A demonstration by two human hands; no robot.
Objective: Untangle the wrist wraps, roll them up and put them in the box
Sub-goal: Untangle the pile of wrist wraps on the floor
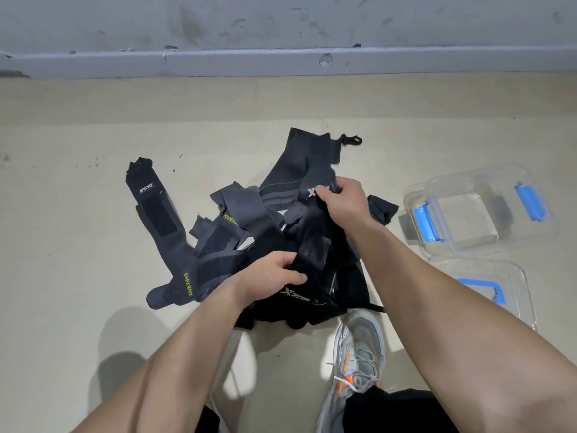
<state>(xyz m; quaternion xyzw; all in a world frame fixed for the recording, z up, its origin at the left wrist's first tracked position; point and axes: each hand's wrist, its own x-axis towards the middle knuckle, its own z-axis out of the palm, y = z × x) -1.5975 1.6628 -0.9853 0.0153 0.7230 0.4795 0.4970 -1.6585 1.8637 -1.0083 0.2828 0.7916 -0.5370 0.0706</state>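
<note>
A tangled heap of wrist wraps (243, 200), black and dark grey, lies on the beige floor (78, 229) in the middle of the frame. One black wrap (156, 210) stretches out toward the upper left and carries a small white label that seems to read "ACYO"; its first strokes are too small to make out. A grey wrap (187, 284) at the lower left of the heap shows "XUEYING" in yellow-green letters, and the same word appears, partly covered, on a strap nearer the centre. A black piece (296, 296) at the bottom of the heap bears "XTEP" in white.

The left hand (274, 276) sits at the lower centre of the heap, fingers curled round a fold of black fabric. The right hand (340, 198), higher and to the right, pinches a grey strap with white lettering, of which only an "X" is plainly readable.

At the right edge stands a clear plastic box (487, 170) with blue latches on two sides, just beside the heap. Its clear lid (518, 295), marked with a blue handle shape, lies on the floor below it. A grey shoe (359, 348) with orange accents touches the bottom of the heap. A scuffed grey wall (281, 23) runs across the top.
</note>
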